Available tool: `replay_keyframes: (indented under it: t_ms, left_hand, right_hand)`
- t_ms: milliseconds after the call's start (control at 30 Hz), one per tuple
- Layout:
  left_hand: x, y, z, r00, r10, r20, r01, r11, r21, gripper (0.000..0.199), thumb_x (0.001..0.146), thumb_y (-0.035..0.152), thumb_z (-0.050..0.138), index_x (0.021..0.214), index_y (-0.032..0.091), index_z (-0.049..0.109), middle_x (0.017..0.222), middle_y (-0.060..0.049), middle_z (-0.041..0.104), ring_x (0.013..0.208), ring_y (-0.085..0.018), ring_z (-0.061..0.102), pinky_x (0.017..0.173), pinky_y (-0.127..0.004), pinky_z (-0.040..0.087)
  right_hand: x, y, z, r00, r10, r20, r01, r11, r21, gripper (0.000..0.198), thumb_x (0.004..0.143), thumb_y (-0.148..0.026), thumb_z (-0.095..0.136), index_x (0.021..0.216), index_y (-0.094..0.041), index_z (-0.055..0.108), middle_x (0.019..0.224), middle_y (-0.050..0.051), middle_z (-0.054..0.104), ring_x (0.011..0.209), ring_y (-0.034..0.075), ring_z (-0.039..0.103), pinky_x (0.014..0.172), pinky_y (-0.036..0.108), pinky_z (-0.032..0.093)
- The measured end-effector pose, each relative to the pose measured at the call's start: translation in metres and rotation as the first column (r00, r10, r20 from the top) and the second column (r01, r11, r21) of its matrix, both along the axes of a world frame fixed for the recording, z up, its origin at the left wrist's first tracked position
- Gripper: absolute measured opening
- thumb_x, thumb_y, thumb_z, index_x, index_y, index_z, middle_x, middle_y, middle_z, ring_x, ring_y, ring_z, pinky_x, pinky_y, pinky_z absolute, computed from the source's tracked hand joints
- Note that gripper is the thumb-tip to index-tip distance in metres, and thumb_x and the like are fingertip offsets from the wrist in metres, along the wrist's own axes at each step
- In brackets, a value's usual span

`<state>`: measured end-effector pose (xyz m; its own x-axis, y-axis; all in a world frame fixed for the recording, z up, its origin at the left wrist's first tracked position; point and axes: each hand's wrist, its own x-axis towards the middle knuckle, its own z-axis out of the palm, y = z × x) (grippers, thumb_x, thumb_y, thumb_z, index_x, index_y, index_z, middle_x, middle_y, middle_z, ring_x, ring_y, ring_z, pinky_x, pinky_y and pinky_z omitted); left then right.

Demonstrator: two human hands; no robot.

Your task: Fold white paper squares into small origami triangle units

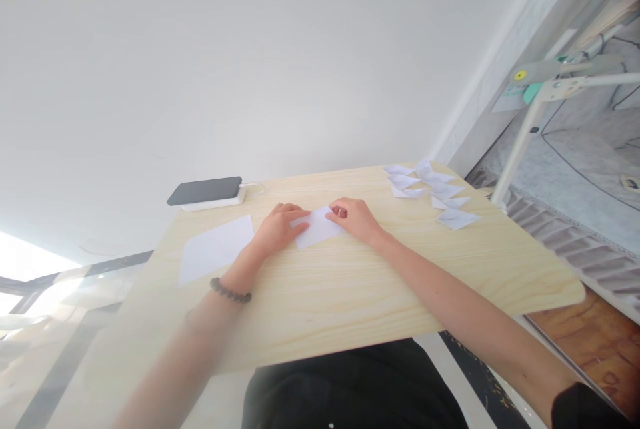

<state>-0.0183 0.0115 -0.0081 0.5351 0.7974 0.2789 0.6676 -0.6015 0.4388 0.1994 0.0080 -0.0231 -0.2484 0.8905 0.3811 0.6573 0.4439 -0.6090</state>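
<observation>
At the far left of the pale wood-grain bench, a dark, flat, phone-like slab lies on a white block with a white cable. Nearer the person lies a flat white paper sheet; no creases can be made out, so its folding seems not yet begun.

Next comes the left hand, a dark beaded bracelet on its wrist. Its thumb and fingers rest at the left edge of a small white paper piece; whether they pinch or only press, I cannot tell. This piece lies on the bench between both hands, smaller than the sheet and apparently part-folded. The right hand has thumb and forefinger closed on its upper right edge.

At the far right, pointed white folded-paper shapes stand in two uneven rows, some overlapping; these look finished. The held piece, judging by its flat outline, lacks their form.
</observation>
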Motion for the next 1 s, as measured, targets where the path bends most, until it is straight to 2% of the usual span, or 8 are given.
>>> replay_keyframes:
  t_ms: [67,167,267,367,500,833,1000]
  left_hand:
    - [-0.002,0.001,-0.001,0.997,-0.029,-0.076,0.033,0.998,0.055,0.031,0.083,0.037,0.044,0.105,0.025,0.061,0.100,-0.005,0.055,0.095,-0.020,0.048,0.087,-0.035,0.038]
    - [-0.003,0.001,0.000,0.987,-0.034,-0.160,0.049,0.994,0.097,0.033,0.085,0.037,0.040,0.107,0.026,0.060,0.098,-0.006,0.053,0.092,-0.020,0.047,0.085,-0.035,0.039]
    - [-0.004,0.001,0.001,0.978,-0.019,-0.208,0.044,0.992,0.117,0.033,0.086,0.036,0.037,0.109,0.025,0.059,0.095,-0.006,0.052,0.091,-0.019,0.047,0.082,-0.034,0.040]
    - [-0.004,0.001,0.002,0.976,-0.012,-0.219,0.038,0.993,0.116,0.034,0.087,0.035,0.036,0.112,0.026,0.056,0.094,-0.006,0.051,0.091,-0.019,0.046,0.081,-0.033,0.040]
    - [-0.005,0.001,0.003,0.970,-0.024,-0.242,0.056,0.991,0.124,0.036,0.087,0.034,0.036,0.122,0.031,0.047,0.096,-0.005,0.050,0.091,-0.019,0.046,0.081,-0.033,0.040]
    - [-0.004,-0.002,0.004,0.953,-0.028,-0.302,0.080,0.984,0.162,0.036,0.088,0.032,0.034,0.122,0.033,0.046,0.098,-0.007,0.048,0.090,-0.019,0.044,0.077,-0.032,0.041]
    - [-0.003,-0.003,0.006,0.948,-0.023,-0.318,0.082,0.981,0.176,0.036,0.088,0.032,0.034,0.122,0.033,0.047,0.097,-0.007,0.048,0.088,-0.019,0.044,0.075,-0.031,0.040]
  right_hand:
    - [0.000,-0.001,0.000,0.996,0.024,0.081,-0.032,0.996,0.088,0.016,0.078,-0.027,0.052,0.084,-0.020,0.065,0.081,0.002,0.064,0.065,0.011,0.054,0.063,0.024,0.041]
    - [0.001,-0.003,0.001,0.970,0.138,0.200,-0.175,0.969,0.177,0.024,0.083,-0.023,0.046,0.098,-0.023,0.064,0.095,0.003,0.064,0.086,0.015,0.055,0.076,0.028,0.042]
    - [0.003,-0.004,0.005,0.924,0.250,0.288,-0.316,0.926,0.208,0.029,0.084,-0.025,0.044,0.109,-0.022,0.059,0.102,0.004,0.063,0.095,0.017,0.052,0.084,0.033,0.042]
    - [0.006,-0.004,0.007,0.901,0.301,0.312,-0.376,0.901,0.215,0.031,0.085,-0.023,0.040,0.111,-0.021,0.058,0.106,0.004,0.061,0.098,0.018,0.050,0.086,0.035,0.042]
    - [0.008,-0.002,0.005,0.891,0.338,0.303,-0.406,0.892,0.198,0.030,0.085,-0.023,0.041,0.109,-0.022,0.059,0.109,0.003,0.061,0.098,0.017,0.050,0.086,0.035,0.043]
    - [0.010,-0.002,0.008,0.896,0.359,0.261,-0.403,0.905,0.140,0.030,0.084,-0.020,0.043,0.110,-0.023,0.059,0.108,0.002,0.061,0.101,0.017,0.048,0.089,0.035,0.041]
    - [0.009,-0.001,0.008,0.894,0.356,0.272,-0.406,0.901,0.156,0.029,0.084,-0.020,0.042,0.107,-0.023,0.061,0.106,0.004,0.060,0.100,0.017,0.048,0.088,0.035,0.041]
